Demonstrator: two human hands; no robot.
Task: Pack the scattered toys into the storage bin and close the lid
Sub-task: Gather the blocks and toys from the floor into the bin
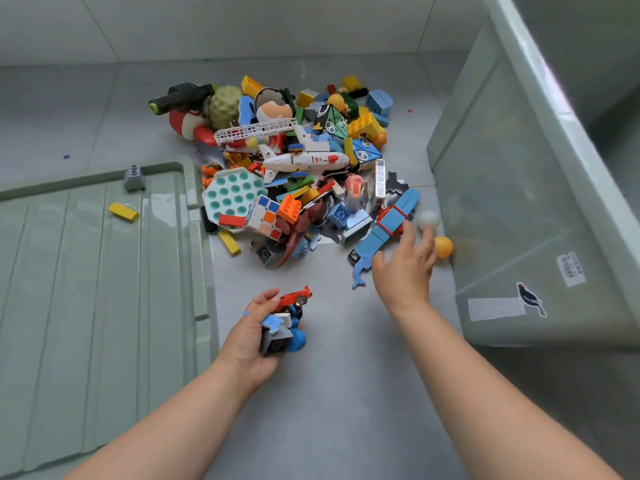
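A heap of toys (298, 161) lies on the grey floor: a white plane (304, 161), a puzzle cube (265, 218), building bricks, a pop-it board (232, 195). My left hand (256, 336) grips a bundle of small toys, among them a red car (294, 297) and grey and blue bricks. My right hand (403, 268) reaches out with fingers spread, just short of a white ball (428, 220) and an orange ball (443, 246). The translucent green bin (540, 209) stands at the right. Its lid (86, 271) lies flat at the left.
On the lid rest a grey brick (134, 176) and a yellow block (123, 212). A blue strap toy (388, 223) and a blue dolphin piece (360, 275) lie by my right hand. Both balls lie against the bin's wall. Grey wall tiles behind.
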